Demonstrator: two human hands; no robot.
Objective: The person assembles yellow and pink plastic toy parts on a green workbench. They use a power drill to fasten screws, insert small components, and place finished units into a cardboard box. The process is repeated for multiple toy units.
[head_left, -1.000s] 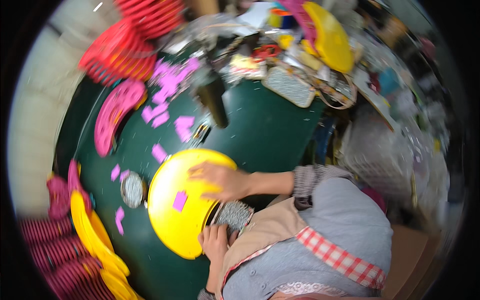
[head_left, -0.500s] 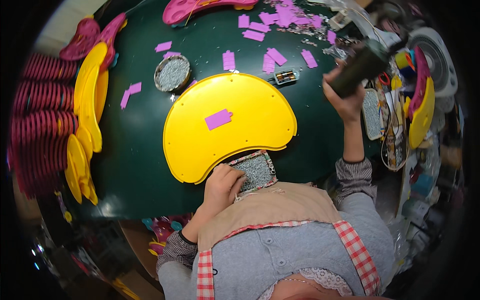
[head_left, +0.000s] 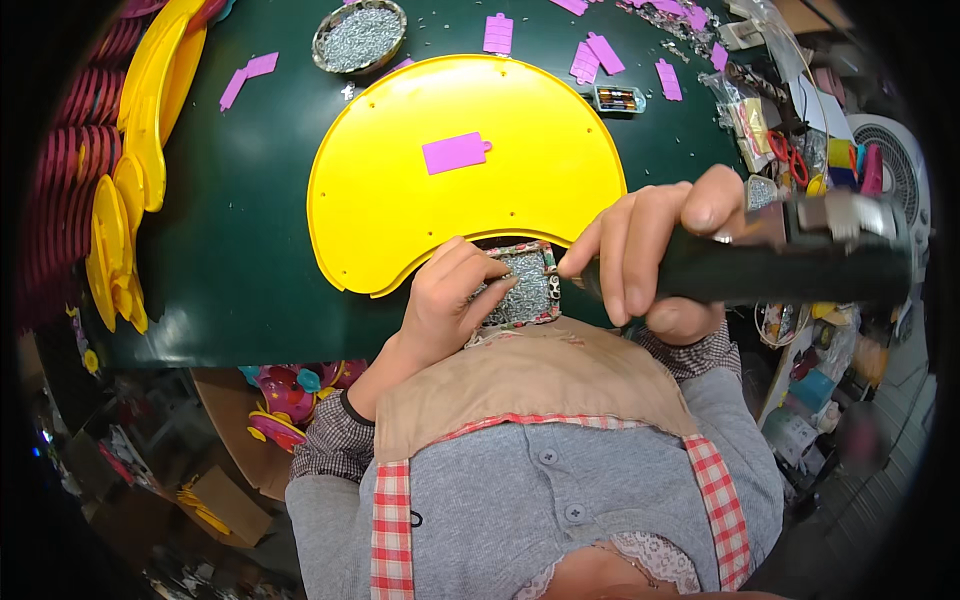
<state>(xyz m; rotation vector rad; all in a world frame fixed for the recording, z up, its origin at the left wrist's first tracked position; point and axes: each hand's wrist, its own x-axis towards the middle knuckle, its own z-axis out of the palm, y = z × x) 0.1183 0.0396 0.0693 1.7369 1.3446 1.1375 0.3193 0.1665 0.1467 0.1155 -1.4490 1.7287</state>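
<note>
A yellow crescent-shaped plastic panel point(head_left: 400, 200) lies on the green table, with a purple plastic plate point(head_left: 455, 153) on top. Against the panel's inner curve sits a small box of screws point(head_left: 525, 285) with a patterned rim. My left hand point(head_left: 445, 300) is over this box's left side, thumb and fingers pinched together; whatever they hold is too small to make out. My right hand point(head_left: 650, 250) grips a dark, cylindrical power screwdriver point(head_left: 780, 265), held sideways above the table's near right. Its front end is hidden behind my fingers.
A round bowl of screws point(head_left: 360, 38) stands at the far left. Beyond the panel lie loose purple plates point(head_left: 498, 33) and a small battery case point(head_left: 618, 98). Yellow parts point(head_left: 150, 110) and stacked magenta parts line the left. Red scissors point(head_left: 787, 155) and a fan point(head_left: 885, 165) are right.
My right hand has brought the screwdriver down and nearer, turning it sideways beside the screw box. The whole view has shifted, with table items higher in the picture. My left hand stays at the box.
</note>
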